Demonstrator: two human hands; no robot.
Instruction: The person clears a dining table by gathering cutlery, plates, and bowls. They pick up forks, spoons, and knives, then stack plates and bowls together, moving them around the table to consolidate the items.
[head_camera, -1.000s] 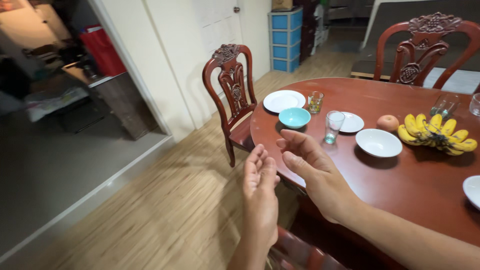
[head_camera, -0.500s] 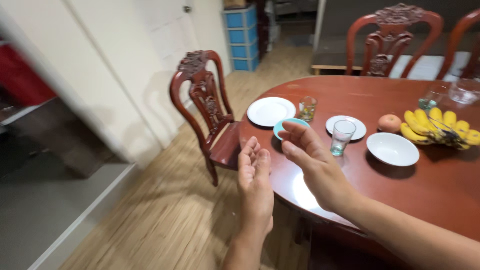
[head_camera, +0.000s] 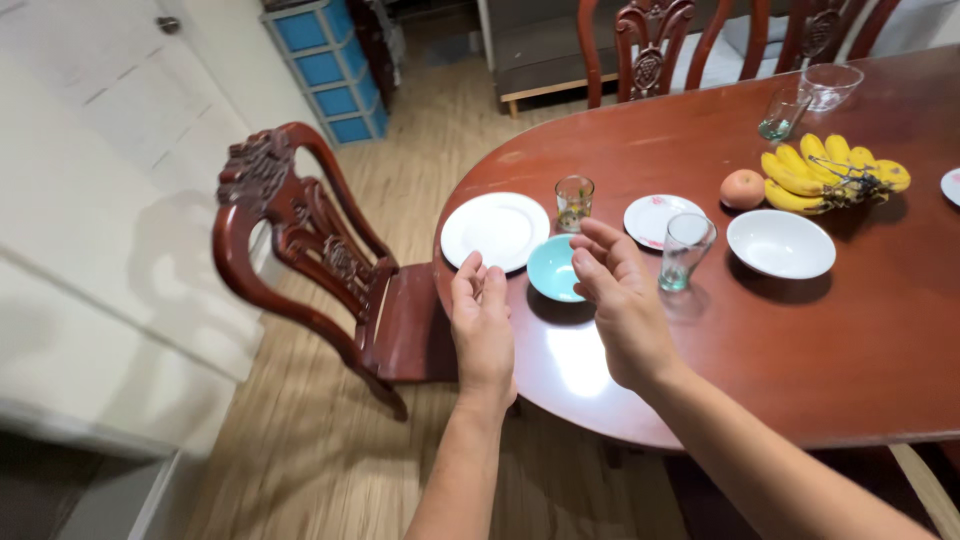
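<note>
Both hands, left hand (head_camera: 482, 325) and right hand (head_camera: 620, 300), are now hovering open and empty over the tabletop (head_camera: 800, 340), closer to the teal bowl (head_camera: 552, 268) than before.

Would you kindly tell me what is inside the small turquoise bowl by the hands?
The turquoise bowl looks empty where visible; the right hand covers its right edge, hiding that part.

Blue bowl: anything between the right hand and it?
Nothing visible. The right hand hangs open just right of the blue bowl, its fingertips over the rim. The clear glass stands off to the hand's other side, and the left hand is beside the white plate, out of the way.
</note>
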